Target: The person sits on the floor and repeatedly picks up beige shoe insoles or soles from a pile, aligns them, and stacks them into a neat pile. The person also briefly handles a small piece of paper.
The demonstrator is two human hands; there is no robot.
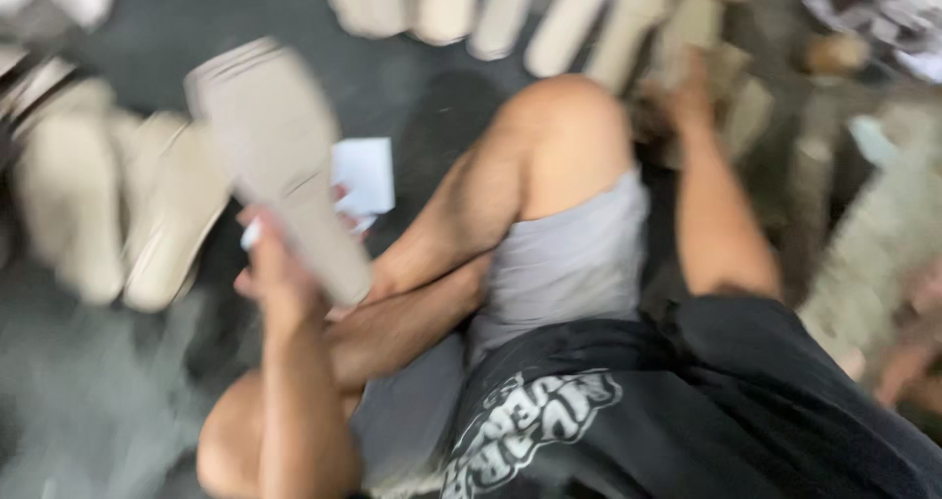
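A: Head view was motion-blurred, so detail was limited. Nearest the camera: person seated on a dark floor (78,411), black printed shirt (608,420), grey shorts (569,259), knees bent.

B: Hands?

A: Left hand (280,273) was closed around the lower end of a beige shoe sole (280,156), holding it up and tilted, broad end away from the body. A small pale-blue bit showed at the fingers; couldn't tell what it was. Right hand (687,102) was stretched out past the knee into a pile of beige soles (726,77) on the right. Couldn't tell whether it was open or gripping; too smeared.

B: Anything else near the held sole?

A: White paper slip (365,173) just behind it, on the floor or in the fingers, unclear. Left of it, a stack of similar pale soles (118,205) lay on the floor.

B: Farther out?

A: A row of the same soles (510,8) ran along the top edge, well apart from the left hand.

B: Progress?

A: My read: mid-batch. One sole was in hand, the other hand was at the right pile, and grouped soles lay left and far. Which groups were finished and which waiting, I couldn't tell.
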